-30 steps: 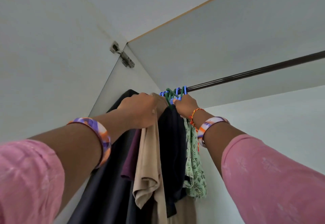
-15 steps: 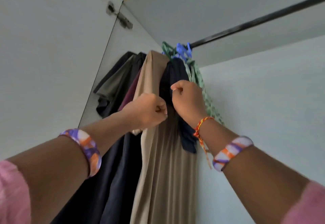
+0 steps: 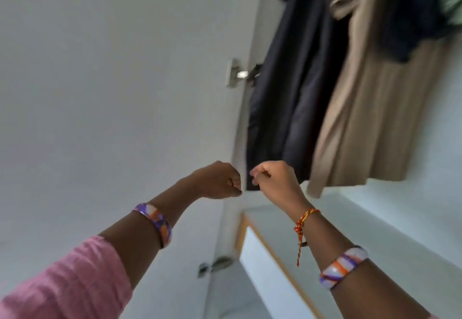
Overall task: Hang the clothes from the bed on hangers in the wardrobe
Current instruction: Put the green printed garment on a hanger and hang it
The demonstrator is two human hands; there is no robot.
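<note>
Both hands are curled into loose fists holding nothing, the left hand (image 3: 220, 181) just beside the right hand (image 3: 273, 181), below the blurred clothes (image 3: 350, 88) hanging inside the wardrobe (image 3: 405, 218), next to its white door (image 3: 112, 81) and hinge (image 3: 237, 73)

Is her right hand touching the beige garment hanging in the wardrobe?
Apart. The head view shows the right hand curled, holding nothing, with dark fabric and white wall between it and the beige garment.
</note>
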